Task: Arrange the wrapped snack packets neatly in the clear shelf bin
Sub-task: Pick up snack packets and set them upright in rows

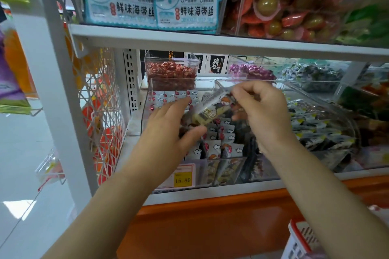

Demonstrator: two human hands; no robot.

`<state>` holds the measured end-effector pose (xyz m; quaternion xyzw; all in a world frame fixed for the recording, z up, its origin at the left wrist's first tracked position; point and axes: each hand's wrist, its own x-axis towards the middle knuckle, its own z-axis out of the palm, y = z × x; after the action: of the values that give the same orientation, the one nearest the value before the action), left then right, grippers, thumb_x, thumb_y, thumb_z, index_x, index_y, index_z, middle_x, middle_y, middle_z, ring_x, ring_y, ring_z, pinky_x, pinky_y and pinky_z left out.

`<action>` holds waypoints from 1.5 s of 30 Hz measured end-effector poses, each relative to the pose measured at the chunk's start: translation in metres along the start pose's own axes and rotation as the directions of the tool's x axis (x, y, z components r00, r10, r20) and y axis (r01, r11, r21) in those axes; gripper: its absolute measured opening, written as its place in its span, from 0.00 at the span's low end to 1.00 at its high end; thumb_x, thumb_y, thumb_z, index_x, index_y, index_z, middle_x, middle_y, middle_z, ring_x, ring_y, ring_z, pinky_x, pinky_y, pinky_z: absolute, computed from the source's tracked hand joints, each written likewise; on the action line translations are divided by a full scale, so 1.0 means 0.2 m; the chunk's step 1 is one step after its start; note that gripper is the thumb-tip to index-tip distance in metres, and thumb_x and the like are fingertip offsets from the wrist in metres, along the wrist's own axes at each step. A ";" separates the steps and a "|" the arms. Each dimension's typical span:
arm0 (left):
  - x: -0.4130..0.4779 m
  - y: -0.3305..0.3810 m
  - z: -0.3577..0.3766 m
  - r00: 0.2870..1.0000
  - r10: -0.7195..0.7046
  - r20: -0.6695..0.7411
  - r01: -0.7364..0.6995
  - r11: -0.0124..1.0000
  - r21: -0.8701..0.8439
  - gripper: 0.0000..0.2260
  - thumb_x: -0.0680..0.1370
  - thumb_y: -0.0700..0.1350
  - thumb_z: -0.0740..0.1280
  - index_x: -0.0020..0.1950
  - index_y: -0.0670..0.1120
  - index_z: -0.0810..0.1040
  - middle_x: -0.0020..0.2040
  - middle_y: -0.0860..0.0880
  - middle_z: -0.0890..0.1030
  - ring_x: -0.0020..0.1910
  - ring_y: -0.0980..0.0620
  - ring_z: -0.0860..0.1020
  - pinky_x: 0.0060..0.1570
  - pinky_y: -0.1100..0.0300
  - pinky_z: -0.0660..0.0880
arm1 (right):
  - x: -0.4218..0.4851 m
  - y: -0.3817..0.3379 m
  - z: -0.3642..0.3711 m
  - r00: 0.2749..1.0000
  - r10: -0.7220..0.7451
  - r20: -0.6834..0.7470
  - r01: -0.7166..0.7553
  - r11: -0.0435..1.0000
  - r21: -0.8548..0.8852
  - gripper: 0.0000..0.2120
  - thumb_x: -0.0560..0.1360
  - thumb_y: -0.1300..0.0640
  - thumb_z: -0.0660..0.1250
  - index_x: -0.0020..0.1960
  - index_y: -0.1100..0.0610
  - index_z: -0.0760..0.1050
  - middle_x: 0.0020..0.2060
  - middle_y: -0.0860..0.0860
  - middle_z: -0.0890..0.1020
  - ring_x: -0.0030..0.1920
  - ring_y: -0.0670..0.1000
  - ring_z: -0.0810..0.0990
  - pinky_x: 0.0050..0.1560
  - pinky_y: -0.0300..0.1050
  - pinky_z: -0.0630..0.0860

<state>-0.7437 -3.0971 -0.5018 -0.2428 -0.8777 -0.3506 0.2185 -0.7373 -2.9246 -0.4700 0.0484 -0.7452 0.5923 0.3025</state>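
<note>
A clear shelf bin (147, 107) on the lower shelf holds several wrapped snack packets (223, 132), white with cloud prints and red dots, standing in rows. My right hand (261, 111) pinches the upper end of one long wrapped packet (212, 109), held slanted above the bin. My left hand (168, 130) reaches into the bin with straight fingers; its thumb touches the packet's lower end and its fingers lie over the packets at the left. Packets under both hands are hidden.
A second clear bin (328, 130) of dark packets sits to the right. Behind stand bins of red sweets (170, 71) and purple sweets (250, 70). A yellow price tag (182, 180) is on the bin's front. A white wire rack (101, 111) is at left, a red-rimmed basket (299, 239) at lower right.
</note>
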 end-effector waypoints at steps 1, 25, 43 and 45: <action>0.00 0.01 0.01 1.000 -0.018 0.016 0.019 0.999 -0.035 0.27 0.75 0.56 0.63 0.73 0.53 0.61 0.65 0.54 0.70 0.63 0.54 0.68 0.61 0.60 0.65 | -0.03 0.00 -0.01 0.996 0.082 0.020 -0.084 0.989 0.124 0.07 0.77 0.62 0.64 0.41 0.55 0.77 0.33 0.48 0.81 0.30 0.42 0.78 0.29 0.36 0.75; -0.03 0.01 -0.07 0.948 -0.175 0.266 0.275 0.872 -0.405 0.13 0.75 0.47 0.65 0.55 0.64 0.74 0.43 0.58 0.82 0.40 0.56 0.80 0.38 0.59 0.78 | -0.08 0.08 -0.11 0.821 0.359 0.445 -0.570 0.575 0.587 0.07 0.64 0.61 0.69 0.41 0.63 0.79 0.37 0.57 0.76 0.25 0.45 0.74 0.24 0.36 0.73; -0.01 0.03 -0.09 0.930 -0.322 0.177 0.346 0.605 -0.717 0.20 0.64 0.46 0.67 0.55 0.45 0.79 0.40 0.43 0.76 0.36 0.57 0.80 0.39 0.69 0.77 | -0.07 0.14 -0.13 0.860 0.366 0.356 -0.509 0.654 0.559 0.09 0.74 0.70 0.61 0.48 0.61 0.77 0.30 0.52 0.77 0.29 0.46 0.77 0.29 0.38 0.76; -0.01 0.04 -0.10 0.937 -0.312 0.157 0.325 0.616 -0.718 0.17 0.64 0.46 0.68 0.53 0.49 0.79 0.42 0.43 0.74 0.34 0.55 0.79 0.39 0.69 0.77 | -0.07 0.14 -0.13 0.861 0.355 0.365 -0.508 0.648 0.568 0.06 0.72 0.67 0.63 0.45 0.60 0.77 0.29 0.51 0.77 0.29 0.46 0.76 0.29 0.38 0.75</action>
<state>-0.7340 -3.1074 -0.4860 -0.1532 -0.6932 -0.7037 0.0298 -0.7272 -2.8959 -0.4979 0.0352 -0.5124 0.8575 0.0311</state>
